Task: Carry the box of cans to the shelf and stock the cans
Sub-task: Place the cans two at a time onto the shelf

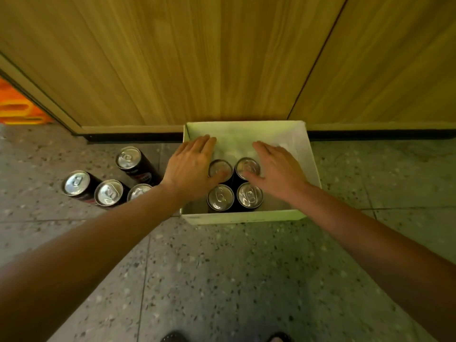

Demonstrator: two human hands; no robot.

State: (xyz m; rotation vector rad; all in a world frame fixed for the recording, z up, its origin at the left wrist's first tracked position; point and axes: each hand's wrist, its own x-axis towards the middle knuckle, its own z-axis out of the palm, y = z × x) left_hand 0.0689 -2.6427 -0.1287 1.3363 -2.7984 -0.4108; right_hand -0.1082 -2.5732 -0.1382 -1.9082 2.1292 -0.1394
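Observation:
A white open-topped box [244, 217] sits on the floor against a wooden wall. Several dark cans with silver tops stand upright inside it, among them a near-left can [220, 197] and a near-right can [249, 195]. My left hand [191, 166] hovers over the box's left side, fingers straight, its thumb over the far-left can [220, 169]. My right hand [276, 169] is spread over the right side, its thumb across the far-right can [247, 167]. Neither hand grips a can.
Several more dark cans stand on the speckled floor left of the box, such as one [76, 183] and another [128, 157]. Wooden panels [197, 58] rise behind. An orange patterned surface [17, 107] shows at the far left. My shoes [172, 338] are at the bottom edge.

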